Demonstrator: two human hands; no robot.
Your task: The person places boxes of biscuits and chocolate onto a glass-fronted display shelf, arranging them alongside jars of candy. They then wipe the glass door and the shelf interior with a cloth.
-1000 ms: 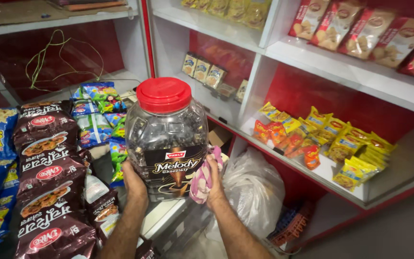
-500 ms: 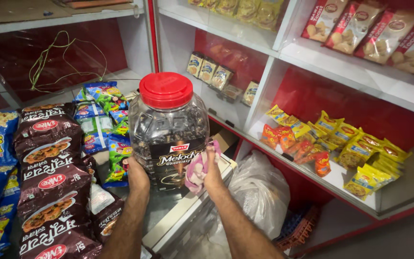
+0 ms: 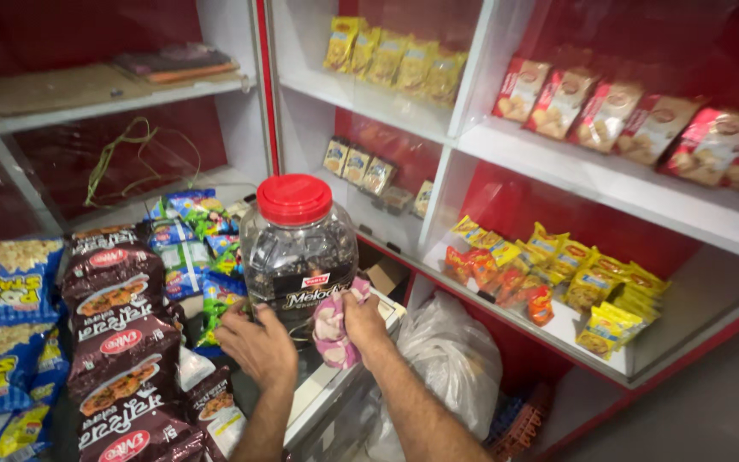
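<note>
A: Obs. Clear plastic jar w/ red screw lid (image 3: 298, 248), full of small dark wrapped sweets, stands upright at centre, on a glass-topped bench (image 3: 322, 393) w/ white edge.

B: Hands?

A: Left hand (image 3: 258, 346) sits low at the jar's near-left side, fingers spread and curled, tips touching the jar's base area. Holds nothing. Right hand (image 3: 361, 321) at the jar's near-right side, fingers closed round a bunched pink-and-white cloth (image 3: 333, 329); cloth pressed against the jar wall, just below the dark label.

B: Lid?

A: On, sitting level.

B: Surroundings, left?

A: Hanging strip of dark brown biscuit packs (image 3: 117, 342), just left of left hand. Further left, blue snack bags (image 3: 6, 282). Behind the jar, far-left: small green-and-blue packets (image 3: 194, 231).

B: Right?

A: White shelving w/ red back panels (image 3: 575, 184). Yellow and orange sachets (image 3: 558, 265) on the lower shelf, well apart from the jar. Red-and-cream packs (image 3: 635, 124) in a row on the upper shelf. Yellow packs (image 3: 395, 60) far, top shelf. Near-right, below the right forearm: crumpled translucent plastic bag (image 3: 451, 359).
</note>
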